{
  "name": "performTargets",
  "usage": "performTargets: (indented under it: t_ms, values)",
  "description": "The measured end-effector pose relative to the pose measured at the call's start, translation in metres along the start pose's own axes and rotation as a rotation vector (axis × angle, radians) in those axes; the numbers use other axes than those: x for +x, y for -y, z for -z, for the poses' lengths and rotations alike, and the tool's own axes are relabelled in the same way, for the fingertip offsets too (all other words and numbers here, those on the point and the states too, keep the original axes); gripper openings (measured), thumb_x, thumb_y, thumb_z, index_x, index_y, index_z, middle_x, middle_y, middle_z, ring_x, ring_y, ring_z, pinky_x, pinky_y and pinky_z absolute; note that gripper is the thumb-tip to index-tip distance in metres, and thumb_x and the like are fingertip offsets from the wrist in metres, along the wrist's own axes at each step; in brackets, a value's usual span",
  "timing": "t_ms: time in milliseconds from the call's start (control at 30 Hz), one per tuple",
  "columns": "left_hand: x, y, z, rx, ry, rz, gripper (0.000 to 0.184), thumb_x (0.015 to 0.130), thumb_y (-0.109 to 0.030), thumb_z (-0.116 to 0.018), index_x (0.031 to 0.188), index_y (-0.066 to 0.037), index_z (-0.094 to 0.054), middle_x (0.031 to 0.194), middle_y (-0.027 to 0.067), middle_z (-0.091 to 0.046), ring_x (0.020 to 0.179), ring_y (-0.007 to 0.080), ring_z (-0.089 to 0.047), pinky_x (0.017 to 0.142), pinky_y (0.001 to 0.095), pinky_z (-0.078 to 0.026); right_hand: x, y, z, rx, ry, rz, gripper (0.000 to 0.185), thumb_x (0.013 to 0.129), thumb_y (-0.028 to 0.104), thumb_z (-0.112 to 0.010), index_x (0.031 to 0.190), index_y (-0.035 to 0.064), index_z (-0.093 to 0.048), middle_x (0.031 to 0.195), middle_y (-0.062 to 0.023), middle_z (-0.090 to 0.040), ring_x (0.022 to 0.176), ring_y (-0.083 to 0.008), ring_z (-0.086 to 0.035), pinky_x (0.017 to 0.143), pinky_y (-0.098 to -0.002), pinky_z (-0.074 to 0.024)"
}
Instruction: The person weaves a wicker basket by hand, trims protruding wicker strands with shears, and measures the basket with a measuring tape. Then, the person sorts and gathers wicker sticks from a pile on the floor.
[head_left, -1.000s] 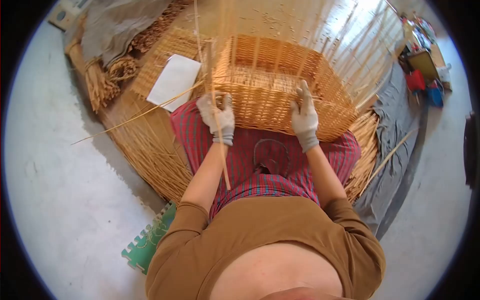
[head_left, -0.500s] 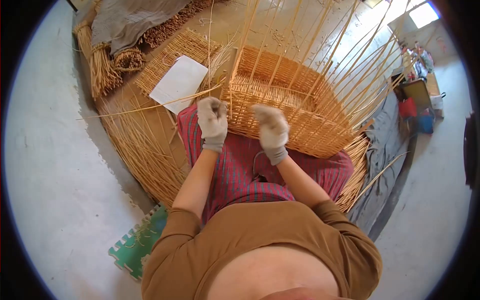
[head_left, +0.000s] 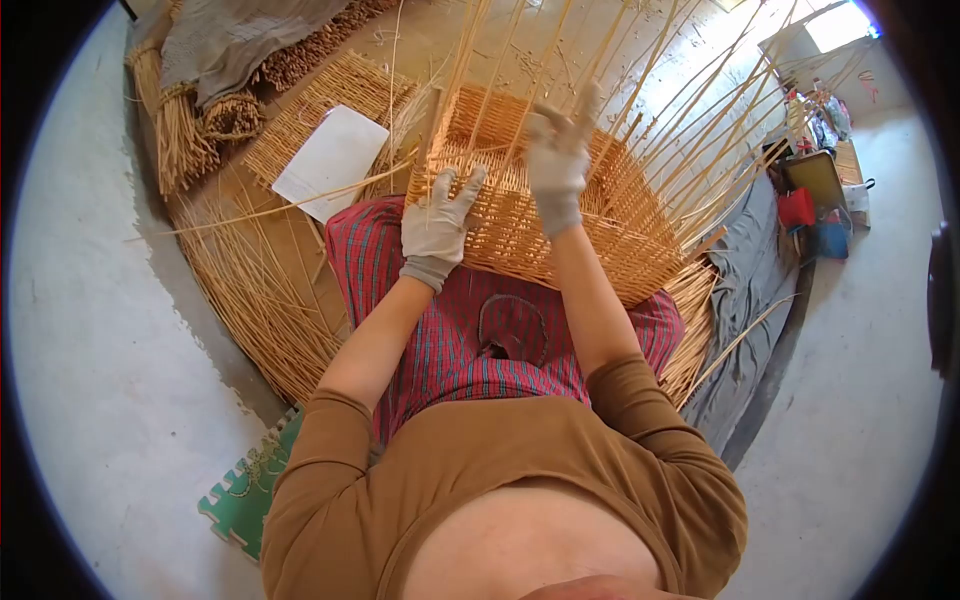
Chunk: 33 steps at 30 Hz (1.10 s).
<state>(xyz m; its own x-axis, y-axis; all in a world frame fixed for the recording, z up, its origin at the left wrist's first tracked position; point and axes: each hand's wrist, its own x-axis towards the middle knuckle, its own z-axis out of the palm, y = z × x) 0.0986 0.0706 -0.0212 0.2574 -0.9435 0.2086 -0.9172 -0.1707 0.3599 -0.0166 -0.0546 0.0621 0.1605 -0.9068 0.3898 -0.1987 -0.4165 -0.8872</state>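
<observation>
Wicker basket [head_left: 520,240], left hand [head_left: 437,222] splayed against its near side, right hand [head_left: 560,165] blurred above it, fingers apart, contact unclear

Rect. wicker bskt [head_left: 518,232] sits open-topped o/ lap [head_left: 455,335].

Tall stakes [head_left: 466,52] crowd the air over the wicker basket [head_left: 600,262]; between the forearms [head_left: 598,300], room above the plaid cloth [head_left: 450,335] is open.

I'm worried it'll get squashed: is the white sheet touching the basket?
Apart: the head view shows loose strands in a gap between the white sheet and the basket.
</observation>
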Motion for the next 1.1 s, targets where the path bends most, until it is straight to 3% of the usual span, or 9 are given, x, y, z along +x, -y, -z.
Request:
performTargets:
  t_ms: [67, 167, 333, 467, 533, 633, 800, 967, 1100]
  values:
    - [-0.005, 0.003, -0.009, 0.065, -0.115, -0.077, 0.074, 0.083, -0.029, -0.075, 0.148, -0.038, -0.043, 0.142, 0.0117, -0.048, 0.102, 0.0323, -0.064, 0.085, 0.044, -0.052, -0.034, -0.099, 0.03, 0.438, -0.318, 0.172, 0.056, 0.097, 0.007, -0.059, 0.147, 0.0191, -0.037, 0.11, -0.0089, -0.066, 0.061, -0.0125, -0.06, 0.057, -0.029, -0.0533]
    - [0.006, -0.012, -0.027, 0.005, -0.327, -0.256, 0.071, 0.084, -0.026, -0.074, 0.148, -0.034, -0.044, 0.142, 0.0141, -0.049, 0.1, 0.0328, -0.064, 0.081, 0.0435, -0.053, -0.092, -0.077, 0.094, -0.113, 0.004, -0.318, 0.032, 0.097, 0.004, -0.058, 0.128, 0.0123, -0.054, 0.105, -0.0083, -0.062, 0.078, -0.0165, -0.064, 0.07, -0.0284, -0.0546]
    - [0.012, -0.082, -0.046, -0.131, 0.034, -0.177, 0.068, 0.089, -0.022, -0.067, 0.15, -0.032, -0.041, 0.137, 0.0233, -0.05, 0.087, 0.0346, -0.066, 0.081, 0.0424, -0.055, -0.014, -0.039, 0.085, -0.898, -0.138, 0.376, 0.042, 0.085, 0.01, -0.074, 0.126, 0.0137, -0.063, 0.12, -0.009, -0.057, 0.1, -0.0237, -0.058, 0.086, -0.0336, -0.0511]
    - [0.01, -0.063, -0.023, -0.032, 0.268, -0.193, 0.07, 0.089, -0.014, -0.069, 0.151, -0.027, -0.04, 0.134, 0.0233, -0.052, 0.09, 0.0297, -0.066, 0.081, 0.0382, -0.056, -0.018, -0.029, 0.075, -0.37, -0.425, 0.207, 0.041, 0.085, 0.007, -0.074, 0.125, 0.0084, -0.064, 0.116, -0.0089, -0.058, 0.097, -0.0212, -0.059, 0.084, -0.0326, -0.0515]
    - [-0.007, -0.02, -0.043, -0.745, -0.278, -0.298, 0.065, 0.086, -0.001, -0.068, 0.144, -0.017, -0.045, 0.124, 0.0195, -0.055, 0.091, 0.0281, -0.064, 0.086, 0.0365, -0.053, -0.05, -0.056, 0.077, -0.317, -0.168, 0.221, 0.031, 0.086, 0.005, -0.072, 0.117, 0.0095, -0.068, 0.102, -0.0076, -0.064, 0.091, -0.0205, -0.062, 0.08, -0.0325, -0.0522]
    - [-0.006, 0.023, -0.037, -0.916, -0.724, 0.399, 0.042, 0.088, 0.001, -0.068, 0.127, 0.0, -0.053, 0.104, 0.0108, -0.059, 0.093, 0.0227, -0.059, 0.088, 0.0332, -0.05, -0.104, -0.014, 0.032, -0.221, 0.281, 0.334, 0.025, 0.087, 0.006, -0.07, 0.111, 0.0113, -0.07, 0.091, -0.0076, -0.068, 0.086, -0.0253, -0.066, 0.073, -0.0364, -0.0534]
    - [0.003, 0.073, -0.059, -1.66, -0.424, 0.401, 0.055, 0.085, 0.0, -0.072, 0.134, -0.002, -0.048, 0.139, 0.0136, -0.052, 0.123, 0.0179, -0.053, 0.101, 0.0319, -0.045, -0.123, 0.052, -0.059, -0.194, 0.578, 0.263, 0.029, 0.085, 0.011, -0.071, 0.113, 0.015, -0.071, 0.086, -0.0105, -0.062, 0.08, -0.0323, -0.063, 0.071, -0.0419, -0.053]
    - [0.018, 0.077, -0.044, -1.552, -0.368, 0.288, 0.072, 0.078, 0.004, -0.078, 0.14, -0.007, -0.042, 0.139, 0.0115, -0.051, 0.128, 0.0193, -0.05, 0.108, 0.033, -0.041, -0.123, 0.032, -0.093, -0.314, 0.725, 0.554, 0.023, 0.085, 0.012, -0.068, 0.107, 0.0152, -0.073, 0.087, -0.0104, -0.063, 0.076, -0.032, -0.063, 0.069, -0.0433, -0.0532]
    - [0.038, 0.09, -0.045, -1.437, -0.348, 0.085, 0.081, 0.071, 0.004, -0.084, 0.14, -0.01, -0.044, 0.134, 0.0107, -0.051, 0.13, 0.0227, -0.048, 0.112, 0.0349, -0.039, -0.124, -0.018, -0.018, -0.005, 0.238, 0.442, 0.018, 0.088, 0.008, -0.066, 0.104, 0.0069, -0.074, 0.095, -0.0046, -0.072, 0.077, -0.0189, -0.065, 0.059, -0.0322, -0.0508]
